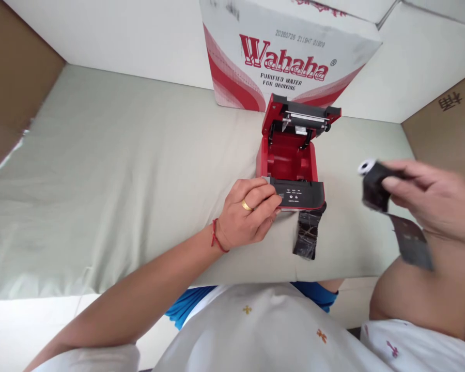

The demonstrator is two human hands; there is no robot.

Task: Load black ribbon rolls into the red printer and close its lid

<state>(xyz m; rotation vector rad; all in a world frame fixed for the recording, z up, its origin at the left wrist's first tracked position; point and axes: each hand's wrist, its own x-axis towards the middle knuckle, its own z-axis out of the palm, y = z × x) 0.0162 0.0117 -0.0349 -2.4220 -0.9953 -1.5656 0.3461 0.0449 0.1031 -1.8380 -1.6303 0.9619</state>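
A red and black label printer stands on the cloth with its lid tilted up, and its red inner bay shows. My left hand, wearing a gold ring, is closed on the left front corner of the printer's control panel. Out to the right, my right hand grips a roll of black ribbon with a white core, its loose tail hanging below the fingers. The right hand is somewhat blurred. A crinkled black strip of film lies in front of the printer; its upper end is partly hidden beneath the panel.
Behind the printer stands a white and red water carton against a white wall. Brown cardboard panels border both sides. A pale green cloth covers the surface, and its front edge runs just before my body.
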